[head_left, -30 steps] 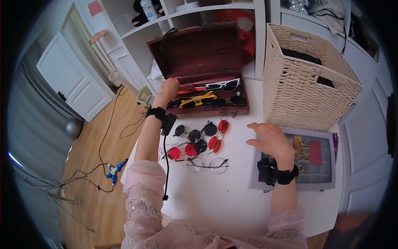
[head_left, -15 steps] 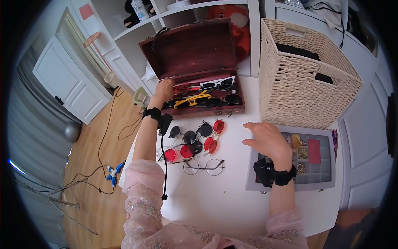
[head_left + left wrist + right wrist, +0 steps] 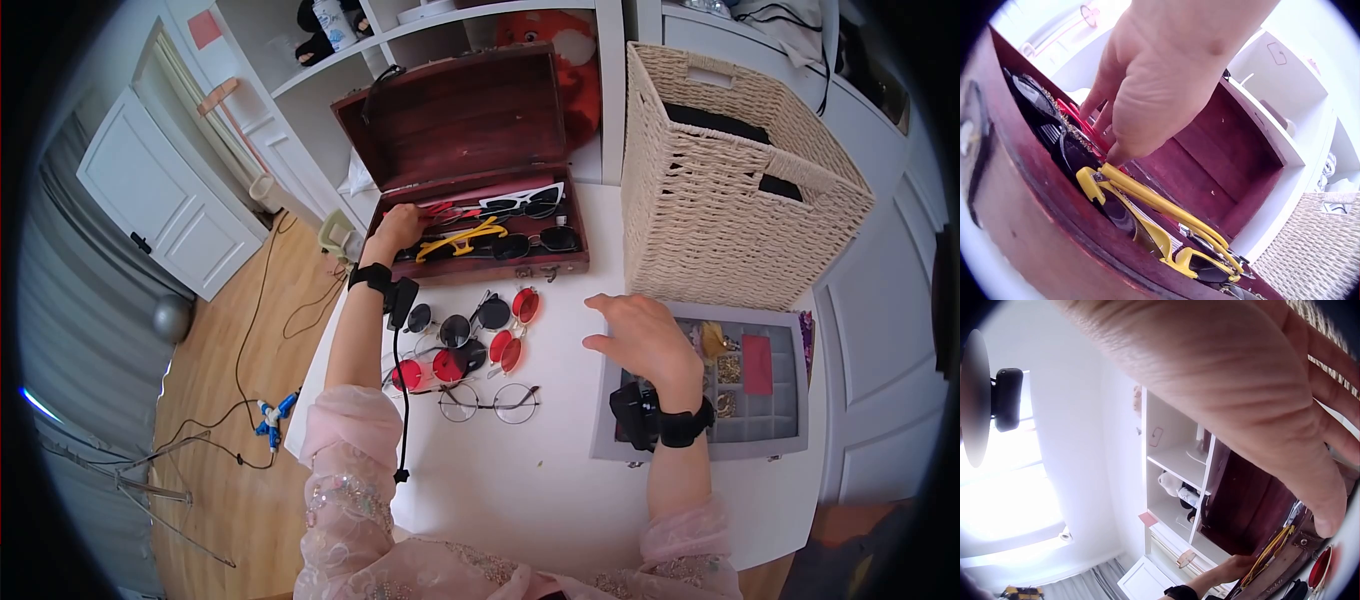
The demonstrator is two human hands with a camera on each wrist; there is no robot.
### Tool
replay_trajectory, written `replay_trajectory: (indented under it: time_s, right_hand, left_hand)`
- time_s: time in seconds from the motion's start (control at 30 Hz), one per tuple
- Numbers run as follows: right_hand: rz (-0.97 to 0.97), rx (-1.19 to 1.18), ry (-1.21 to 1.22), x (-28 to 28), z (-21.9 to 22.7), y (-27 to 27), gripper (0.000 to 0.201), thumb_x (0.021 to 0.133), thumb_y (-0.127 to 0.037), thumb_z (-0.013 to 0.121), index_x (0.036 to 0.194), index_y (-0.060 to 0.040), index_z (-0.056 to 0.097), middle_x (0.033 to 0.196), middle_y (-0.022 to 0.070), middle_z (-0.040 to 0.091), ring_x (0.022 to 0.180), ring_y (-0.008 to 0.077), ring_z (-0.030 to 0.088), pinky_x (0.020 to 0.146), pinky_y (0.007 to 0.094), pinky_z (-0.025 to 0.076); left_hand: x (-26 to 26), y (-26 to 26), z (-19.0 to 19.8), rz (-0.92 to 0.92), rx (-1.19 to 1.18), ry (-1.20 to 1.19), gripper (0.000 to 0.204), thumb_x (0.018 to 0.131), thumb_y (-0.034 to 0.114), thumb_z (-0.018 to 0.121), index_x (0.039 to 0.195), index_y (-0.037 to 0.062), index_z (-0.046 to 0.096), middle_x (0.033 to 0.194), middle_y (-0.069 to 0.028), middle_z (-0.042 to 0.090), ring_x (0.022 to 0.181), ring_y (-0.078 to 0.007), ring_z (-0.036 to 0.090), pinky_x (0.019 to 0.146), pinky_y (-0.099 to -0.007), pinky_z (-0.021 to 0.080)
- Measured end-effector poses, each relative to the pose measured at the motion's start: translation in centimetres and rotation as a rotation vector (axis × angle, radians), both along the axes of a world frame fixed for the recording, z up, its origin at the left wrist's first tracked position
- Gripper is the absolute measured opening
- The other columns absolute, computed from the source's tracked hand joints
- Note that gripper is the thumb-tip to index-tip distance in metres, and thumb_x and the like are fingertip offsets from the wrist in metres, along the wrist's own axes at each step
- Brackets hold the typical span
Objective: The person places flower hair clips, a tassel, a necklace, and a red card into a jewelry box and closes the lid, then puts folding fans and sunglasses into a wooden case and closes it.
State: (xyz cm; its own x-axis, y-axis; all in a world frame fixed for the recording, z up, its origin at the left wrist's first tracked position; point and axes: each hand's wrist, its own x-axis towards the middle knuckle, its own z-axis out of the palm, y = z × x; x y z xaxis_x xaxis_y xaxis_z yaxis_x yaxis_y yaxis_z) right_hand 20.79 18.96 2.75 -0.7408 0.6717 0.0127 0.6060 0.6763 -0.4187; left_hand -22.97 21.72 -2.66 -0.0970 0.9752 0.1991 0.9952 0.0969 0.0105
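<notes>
My left hand (image 3: 402,227) reaches into the left end of an open dark-red wooden case (image 3: 555,267). In the left wrist view its fingers and thumb close round red-framed glasses (image 3: 1067,110), partly hidden by the hand. Yellow-framed sunglasses (image 3: 1163,244) lie right by the thumb, and black sunglasses (image 3: 1035,94) with a glittery edge sit in the case's near corner. White-framed sunglasses (image 3: 525,200) lie farther right in the case. My right hand (image 3: 650,340), fingers spread and holding nothing, hovers over the left side of a grey compartment box (image 3: 790,440).
On the white table (image 3: 480,490), in front of the case, lie round dark sunglasses (image 3: 455,331), red-lensed glasses (image 3: 526,304) and clear round glasses (image 3: 459,403). A tall woven basket (image 3: 720,220) stands at the back right. White shelves (image 3: 615,120) rise behind the case.
The head view has shifted slightly. My left hand has moved a little toward the front of the case, lower among the glasses. The right hand keeps its pose.
</notes>
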Motion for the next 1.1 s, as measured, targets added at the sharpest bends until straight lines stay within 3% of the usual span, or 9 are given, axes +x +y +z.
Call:
replay_trajectory:
  time_s: [0.07, 0.23, 0.33, 0.4, 0.6, 0.7, 0.83, 0.93, 1.1]
  right_hand:
    - [0.028, 0.060, 0.054, 0.0, -0.4, 0.0, 0.040, 0.074, -0.017, 0.070, 0.106, 0.0035, 0.058, 0.084, 0.0206, 0.064, 0.087, 0.0331, 0.062, 0.076, 0.0407, 0.048]
    - [0.029, 0.050, 0.031, 0.0, 0.0, -0.1, 0.041, 0.074, -0.017, 0.070, 0.106, 0.0035, 0.057, 0.084, 0.0205, 0.064, 0.087, 0.0330, 0.062, 0.076, 0.0406, 0.048]
    - [0.028, 0.057, 0.038, 0.1, -0.1, 0.0, 0.041, 0.074, -0.018, 0.070, 0.107, 0.0033, 0.057, 0.085, 0.0204, 0.064, 0.087, 0.0331, 0.062, 0.076, 0.0407, 0.048]
    - [0.030, 0.057, 0.038, 0.1, -0.1, 0.0, 0.041, 0.074, -0.017, 0.070, 0.107, 0.0031, 0.057, 0.085, 0.0204, 0.064, 0.088, 0.0331, 0.062, 0.076, 0.0408, 0.048]
    - [0.023, 0.067, 0.056, 0.1, 0.0, -0.1, 0.040, 0.074, -0.017, 0.070, 0.106, 0.0029, 0.058, 0.084, 0.0201, 0.064, 0.087, 0.0329, 0.062, 0.076, 0.0408, 0.048]
    - [0.017, 0.036, 0.037, 0.1, 0.3, -0.2, 0.040, 0.073, -0.017, 0.070, 0.106, 0.0030, 0.058, 0.084, 0.0197, 0.064, 0.087, 0.0327, 0.062, 0.076, 0.0407, 0.048]
    - [0.022, 0.048, 0.062, 0.2, 0.1, -0.2, 0.040, 0.073, -0.017, 0.070, 0.106, 0.0029, 0.058, 0.084, 0.0195, 0.064, 0.087, 0.0325, 0.061, 0.077, 0.0402, 0.048]
    - [0.017, 0.052, 0.068, 0.2, -0.1, -0.1, 0.040, 0.073, -0.017, 0.070, 0.106, 0.0029, 0.059, 0.085, 0.0197, 0.064, 0.088, 0.0325, 0.061, 0.077, 0.0400, 0.048]
    - [0.019, 0.045, 0.069, 0.1, 0.0, -0.1, 0.040, 0.073, -0.017, 0.070, 0.106, 0.0029, 0.059, 0.086, 0.0201, 0.064, 0.088, 0.0328, 0.061, 0.078, 0.0403, 0.048]
  left_hand:
    - [0.1, -0.1, -0.1, -0.005, 0.000, -0.007, 0.021, 0.079, 0.017, 0.057, 0.095, 0.0055, 0.066, 0.088, -0.0217, 0.063, 0.090, -0.0355, 0.060, 0.082, -0.0440, 0.047]
    - [1.2, -0.9, 0.7, 0.022, -0.010, -0.021, 0.021, 0.077, 0.013, 0.057, 0.095, 0.0054, 0.066, 0.089, -0.0223, 0.063, 0.091, -0.0356, 0.060, 0.082, -0.0433, 0.047]
    - [2.1, -1.1, 1.0, -0.025, 0.137, -0.024, 0.025, 0.074, 0.010, 0.056, 0.097, 0.0055, 0.065, 0.090, -0.0222, 0.063, 0.091, -0.0361, 0.059, 0.083, -0.0438, 0.046]
    - [2.4, -0.9, 1.0, -0.085, 0.243, -0.004, 0.021, 0.071, 0.008, 0.055, 0.088, 0.0029, 0.066, 0.092, -0.0221, 0.063, 0.091, -0.0362, 0.059, 0.083, -0.0438, 0.046]
    - [2.8, 0.3, 1.0, 0.021, 0.083, -0.054, 0.013, 0.072, 0.008, 0.056, 0.071, 0.0010, 0.067, 0.084, -0.0216, 0.063, 0.087, -0.0348, 0.061, 0.079, -0.0425, 0.048]
    - [2.6, 0.8, 1.0, 0.017, -0.005, 0.037, 0.014, 0.074, 0.010, 0.056, 0.073, 0.0018, 0.067, 0.081, -0.0211, 0.063, 0.085, -0.0347, 0.061, 0.078, -0.0430, 0.049]
    - [2.5, 0.5, 0.8, -0.016, 0.058, -0.018, 0.016, 0.075, 0.011, 0.055, 0.072, 0.0007, 0.067, 0.082, -0.0220, 0.063, 0.086, -0.0352, 0.061, 0.078, -0.0435, 0.049]
    - [3.0, 0.7, 0.8, 0.072, 0.021, 0.093, 0.017, 0.076, 0.010, 0.053, 0.072, -0.0001, 0.066, 0.082, -0.0228, 0.063, 0.086, -0.0355, 0.062, 0.077, -0.0434, 0.049]
    - [3.7, 0.4, 1.7, -0.043, 0.096, 0.206, 0.016, 0.077, 0.010, 0.052, 0.071, 0.0003, 0.064, 0.080, -0.0219, 0.063, 0.081, -0.0358, 0.062, 0.072, -0.0436, 0.050]
